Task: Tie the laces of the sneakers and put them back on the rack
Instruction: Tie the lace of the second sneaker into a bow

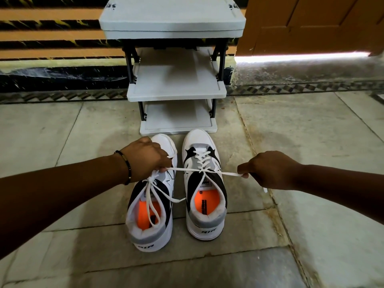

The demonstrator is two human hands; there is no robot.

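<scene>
Two white sneakers stand side by side on the tiled floor [311,225], toes pointing at the grey rack [176,92], heels toward the person. The right sneaker [204,183] has its lace [226,173] stretched out flat across the tongue, one end drawn to each side. The left hand [145,161] is pinched shut on the end that runs leftward over the left sneaker [151,204]; the right hand [268,169] is clenched on the other end, with a short white tip poking out below the fist. Both strands look taut and meet at the top eyelets, though from here I can't quite make out whether a first knot has already been crossed there.

The left sneaker's own lace [152,196] already hangs in long loops that drop into the orange-lined opening, with one loose end trailing toward the other shoe. A dark beaded bracelet [126,167] sits on the left wrist.

The rack stands just beyond the toes, its three shelves bare, against a striped wall. To its right is a wooden door [311,23] with a bright strip of light under it.
</scene>
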